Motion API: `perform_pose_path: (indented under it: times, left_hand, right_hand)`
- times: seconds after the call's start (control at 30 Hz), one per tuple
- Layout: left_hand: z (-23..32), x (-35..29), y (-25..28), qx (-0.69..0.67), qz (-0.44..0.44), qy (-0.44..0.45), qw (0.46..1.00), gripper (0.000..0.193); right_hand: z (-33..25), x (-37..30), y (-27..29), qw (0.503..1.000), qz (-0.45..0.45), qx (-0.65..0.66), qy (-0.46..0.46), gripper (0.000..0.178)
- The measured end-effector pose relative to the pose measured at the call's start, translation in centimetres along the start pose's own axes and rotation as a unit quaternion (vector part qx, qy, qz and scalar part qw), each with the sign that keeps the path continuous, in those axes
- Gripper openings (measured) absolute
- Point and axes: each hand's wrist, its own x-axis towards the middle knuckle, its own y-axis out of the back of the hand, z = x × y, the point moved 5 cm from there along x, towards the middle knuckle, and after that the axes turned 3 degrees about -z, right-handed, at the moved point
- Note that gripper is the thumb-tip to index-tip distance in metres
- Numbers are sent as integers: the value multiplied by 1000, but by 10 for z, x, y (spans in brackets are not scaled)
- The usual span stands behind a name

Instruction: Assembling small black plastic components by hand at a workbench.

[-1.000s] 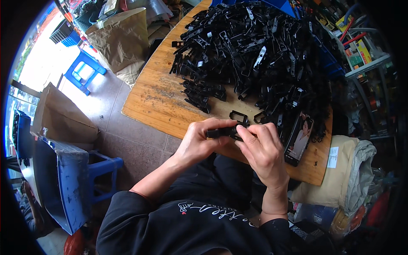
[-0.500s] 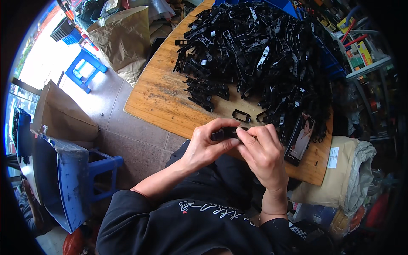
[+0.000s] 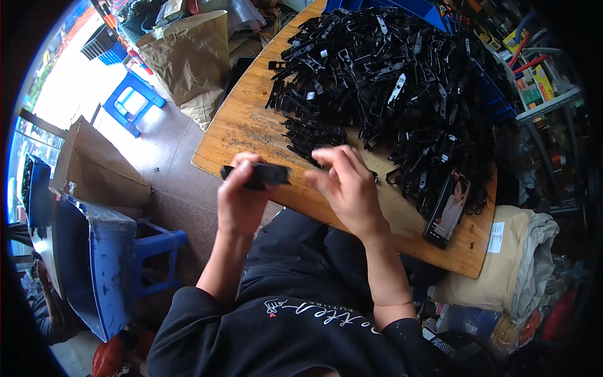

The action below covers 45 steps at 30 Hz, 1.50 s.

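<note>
My left hand (image 3: 242, 201) grips a long black plastic part (image 3: 264, 174) above the table's near left edge. The part is slightly blurred, and my fingers hide some of it. To its right, my right hand (image 3: 353, 196) is raised with the thumb and curled fingers apart; nothing shows between them. Beyond both hands a large heap of black plastic and metal clip-like pieces (image 3: 383, 81) covers much of the wooden table (image 3: 229, 135). A smaller cluster of the black pieces (image 3: 308, 135) lies at the heap's near left side.
A phone (image 3: 447, 210) with a lit screen leans by the heap's near right side. Blue bins (image 3: 427, 14) border the heap. Left of the table are a blue stool (image 3: 132, 100) and paper sacks (image 3: 191, 63); a wrapped package (image 3: 487, 270) sits at right.
My hands have separated. The left has moved left with the black part, while the right has let go of it and moved up and left. The view has shifted slightly.
</note>
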Motion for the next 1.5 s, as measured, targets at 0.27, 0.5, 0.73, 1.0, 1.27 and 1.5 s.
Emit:
perform_pose_path:
  times: [0.27,0.5,0.73,1.0,1.27,1.5]
  left_hand:
    - [-5,8,-21,-261,-46,141,954,36]
    - [-82,-1,-62,-156,-113,301,934,49]
    - [-113,-16,-93,-138,-130,387,902,65]
    - [-117,-3,-84,-116,-169,373,905,46]
    - [-118,-8,-80,70,-94,349,930,24]
    - [-103,1,-77,48,-117,318,940,22]
  right_hand:
    - [20,-18,2,992,43,-54,-105,27]
    - [10,-83,47,956,115,256,-90,25]
    - [13,-100,73,966,153,192,-81,27]
    - [27,-107,72,953,186,225,-78,28]
    - [10,-103,85,988,130,77,-9,28]
    - [58,-208,137,898,398,-38,-185,13]
